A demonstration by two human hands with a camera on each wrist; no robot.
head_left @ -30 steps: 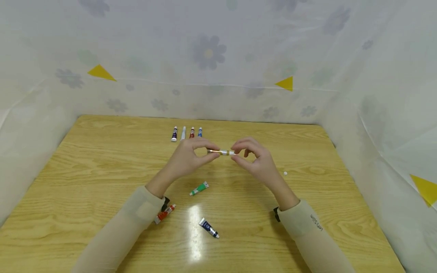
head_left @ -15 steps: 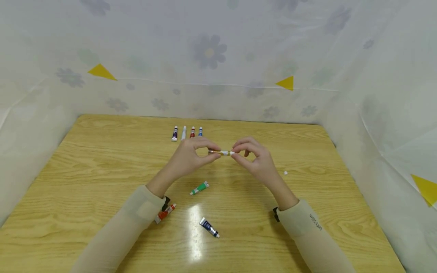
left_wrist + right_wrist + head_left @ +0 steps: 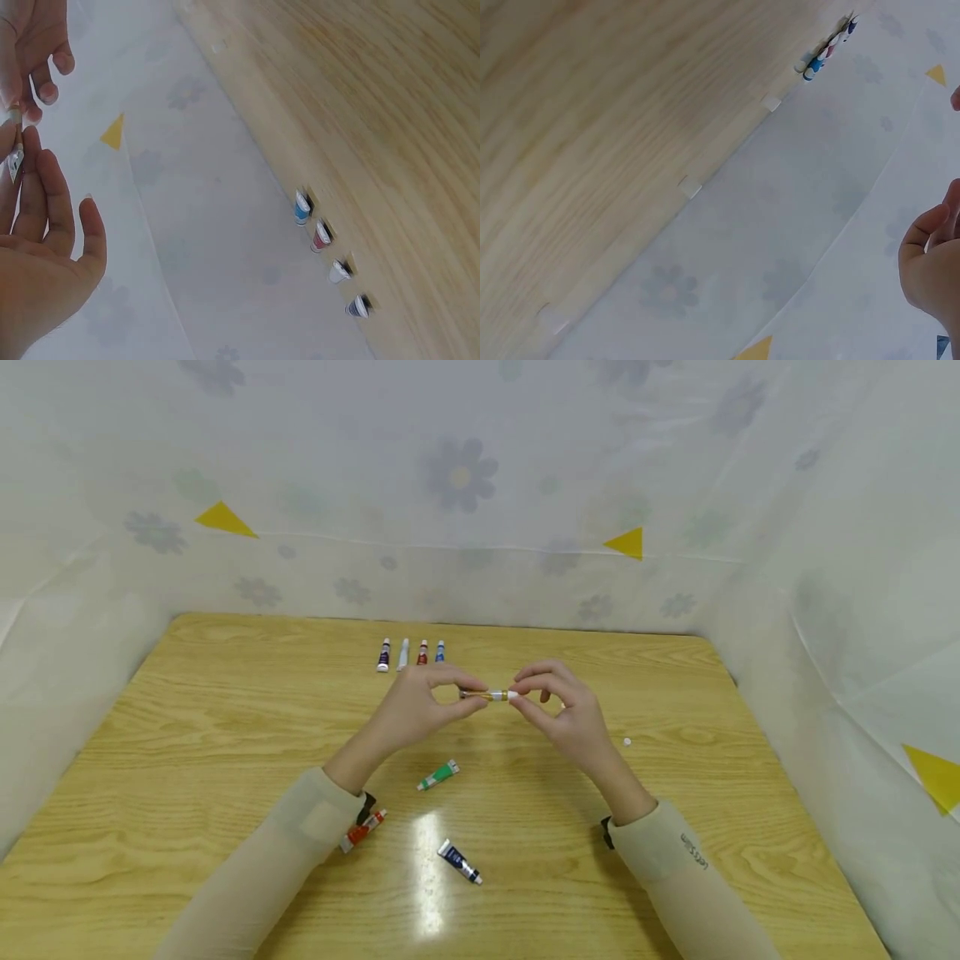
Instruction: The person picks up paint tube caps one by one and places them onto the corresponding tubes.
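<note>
A small paint tube (image 3: 487, 695) with a white cap is held level above the middle of the wooden table (image 3: 187, 727). My left hand (image 3: 420, 702) pinches its body end and my right hand (image 3: 551, 702) pinches the white cap end. In the left wrist view the tube (image 3: 15, 161) shows as a thin strip between the fingertips of both hands. The right wrist view shows only part of my right hand (image 3: 934, 262) at the edge.
Several paint tubes (image 3: 410, 653) lie in a row at the far edge of the table. A green tube (image 3: 438, 774), a red tube (image 3: 363, 829) and a dark blue tube (image 3: 459, 862) lie nearer me. A tiny white bit (image 3: 627, 742) lies to the right. A flowered sheet (image 3: 480, 485) walls the table.
The hands and the tube have stayed nearly still; the right fingers have shifted slightly on the cap end.
</note>
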